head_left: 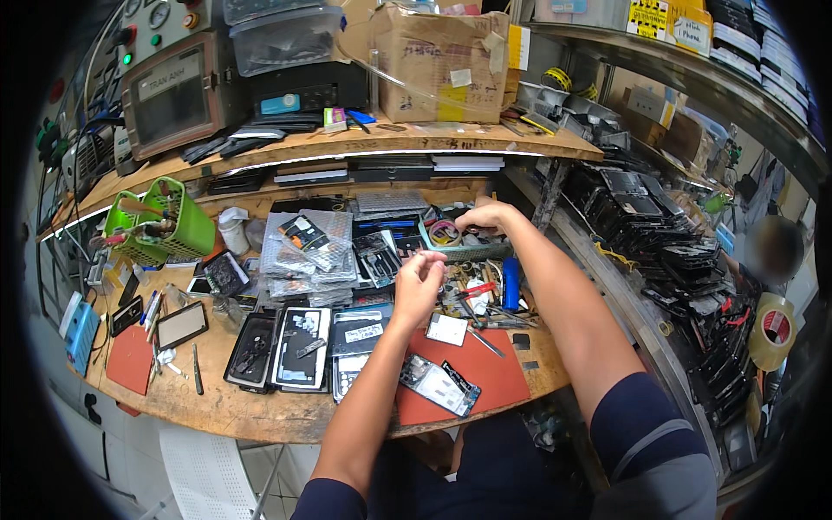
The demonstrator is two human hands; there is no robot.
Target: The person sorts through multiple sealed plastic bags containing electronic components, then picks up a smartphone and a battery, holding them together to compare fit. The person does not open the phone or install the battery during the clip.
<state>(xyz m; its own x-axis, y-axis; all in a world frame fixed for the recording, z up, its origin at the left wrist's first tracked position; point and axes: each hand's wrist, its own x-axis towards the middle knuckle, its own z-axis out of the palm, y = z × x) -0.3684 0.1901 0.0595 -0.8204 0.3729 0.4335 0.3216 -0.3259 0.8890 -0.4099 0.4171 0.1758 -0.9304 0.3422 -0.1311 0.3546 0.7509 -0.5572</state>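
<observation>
My right hand [487, 215] reaches to the far side of the bench, over a teal basket [472, 253] with rolls of tape [445, 232] in it. Its fingers are bent together at the basket's rim; what they hold, if anything, is hidden. My left hand [419, 284] hovers nearer to me, fingers loosely curled and apart, with nothing visible in it. Below it, an opened phone [433, 383] with bare inner parts lies on a red mat [504, 368]. A small white-faced panel [447, 329] and metal tweezers [486, 341] rest at the mat's far edge.
Red-handled pliers [476, 291] and a blue cylinder [511, 284] lie among loose tools. Stacked bubble-wrap packs [305, 251], trays of parts [300, 347] and green baskets [178, 217] stand leftward. A wooden shelf [399, 139] overhangs the back. Piled phone parts [633, 208] fill the right rack.
</observation>
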